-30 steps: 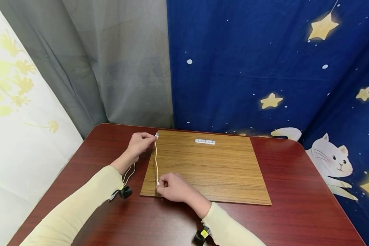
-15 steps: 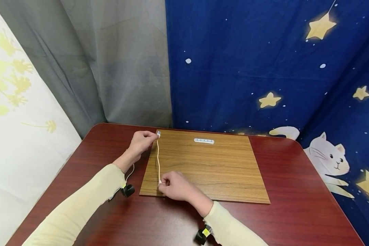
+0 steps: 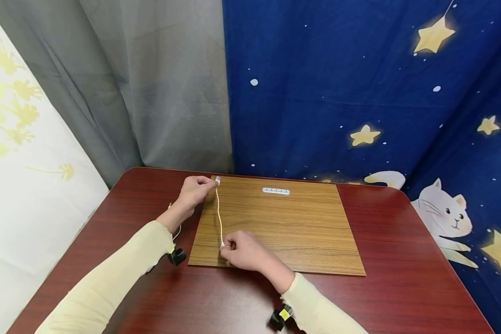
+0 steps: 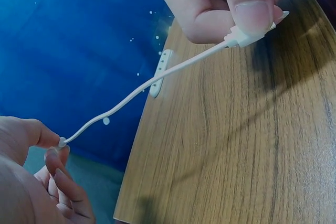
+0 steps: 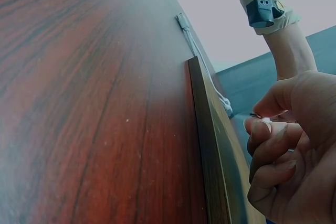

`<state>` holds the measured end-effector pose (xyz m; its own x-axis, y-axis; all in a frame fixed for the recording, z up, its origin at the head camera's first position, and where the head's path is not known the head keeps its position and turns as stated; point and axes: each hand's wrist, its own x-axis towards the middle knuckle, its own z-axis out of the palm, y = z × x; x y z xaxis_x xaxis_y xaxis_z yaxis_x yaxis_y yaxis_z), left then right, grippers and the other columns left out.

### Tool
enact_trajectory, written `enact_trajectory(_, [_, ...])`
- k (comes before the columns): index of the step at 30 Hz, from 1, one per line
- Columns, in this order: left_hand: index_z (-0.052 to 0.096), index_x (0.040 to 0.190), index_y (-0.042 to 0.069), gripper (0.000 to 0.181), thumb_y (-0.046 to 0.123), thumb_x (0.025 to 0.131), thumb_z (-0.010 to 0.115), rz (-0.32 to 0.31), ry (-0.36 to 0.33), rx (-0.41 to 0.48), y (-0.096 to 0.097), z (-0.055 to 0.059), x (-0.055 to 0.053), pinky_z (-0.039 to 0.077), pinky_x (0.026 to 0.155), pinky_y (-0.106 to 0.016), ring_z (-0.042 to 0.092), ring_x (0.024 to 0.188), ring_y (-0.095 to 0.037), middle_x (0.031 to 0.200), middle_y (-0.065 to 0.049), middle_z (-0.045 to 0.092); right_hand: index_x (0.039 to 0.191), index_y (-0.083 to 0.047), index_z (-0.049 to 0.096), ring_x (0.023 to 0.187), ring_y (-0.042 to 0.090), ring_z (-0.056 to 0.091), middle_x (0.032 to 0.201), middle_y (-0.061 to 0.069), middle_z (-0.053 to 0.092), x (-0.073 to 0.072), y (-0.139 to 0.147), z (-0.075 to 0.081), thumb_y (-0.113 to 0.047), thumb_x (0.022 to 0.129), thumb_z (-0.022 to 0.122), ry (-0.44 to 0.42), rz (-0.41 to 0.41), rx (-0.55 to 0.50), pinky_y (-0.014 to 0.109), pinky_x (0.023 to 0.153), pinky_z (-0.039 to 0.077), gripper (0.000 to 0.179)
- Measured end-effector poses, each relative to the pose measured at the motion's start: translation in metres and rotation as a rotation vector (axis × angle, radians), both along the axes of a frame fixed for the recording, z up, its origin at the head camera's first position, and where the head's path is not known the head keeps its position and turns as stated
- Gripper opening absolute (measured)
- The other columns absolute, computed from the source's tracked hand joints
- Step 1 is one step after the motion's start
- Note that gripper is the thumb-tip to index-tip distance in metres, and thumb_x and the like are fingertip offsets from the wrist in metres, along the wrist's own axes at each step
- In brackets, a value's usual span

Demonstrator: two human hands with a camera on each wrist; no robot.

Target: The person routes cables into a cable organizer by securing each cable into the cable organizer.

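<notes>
A white charging cable [image 3: 219, 213] stretches between the hands over the left part of a wooden board [image 3: 292, 227]. My left hand [image 3: 195, 191] pinches its USB plug [image 3: 218, 180] above the board's far left corner. With thumb and fingertips, my right hand [image 3: 245, 251] pinches the connector [image 4: 244, 36] at the other end, near the board's front left. The cable hangs slightly slack in the left wrist view, its shadow on the wood. Most of the right-hand connector is covered by fingers.
A white slotted strip [image 3: 276, 190] sits near the board's far edge. On the red-brown table [image 3: 392, 260], left of the board, lies another white cable [image 5: 193, 43], partly behind my left forearm. Curtains [image 3: 317, 93] hang behind the table.
Both hands have shifted slightly to the right with the cable, from the board's left edge to over its surface. The strip and board have stayed put.
</notes>
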<state>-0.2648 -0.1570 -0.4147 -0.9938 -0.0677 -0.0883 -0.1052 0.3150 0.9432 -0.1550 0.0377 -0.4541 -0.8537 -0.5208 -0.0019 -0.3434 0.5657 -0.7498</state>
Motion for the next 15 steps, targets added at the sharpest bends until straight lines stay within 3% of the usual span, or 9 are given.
enact_trajectory(7, [0.072,0.100,0.000,0.022,0.021,0.094,0.072,0.009,0.015,0.000,0.0040,0.0014,0.0002,0.039,0.058,-0.028,0.044,0.066,-0.015,0.074,0.001,0.054,0.061,-0.019,0.051,0.050,0.007,0.051,0.052,-0.015,0.057,-0.0011,0.0030,0.0004,-0.014,0.087,0.062,0.017,-0.002,0.010,0.025,0.052,0.038,0.028])
enact_trajectory(15, [0.074,0.101,0.001,0.022,0.021,0.093,0.072,0.005,0.018,-0.001,0.0102,-0.0003,-0.0004,0.037,0.060,-0.029,0.043,0.066,-0.015,0.079,0.000,0.056,0.062,-0.019,0.052,0.050,0.007,0.052,0.053,-0.014,0.057,-0.0006,0.0063,-0.0015,-0.013,0.087,0.063,0.005,-0.005,0.010,0.026,0.052,0.038,0.027])
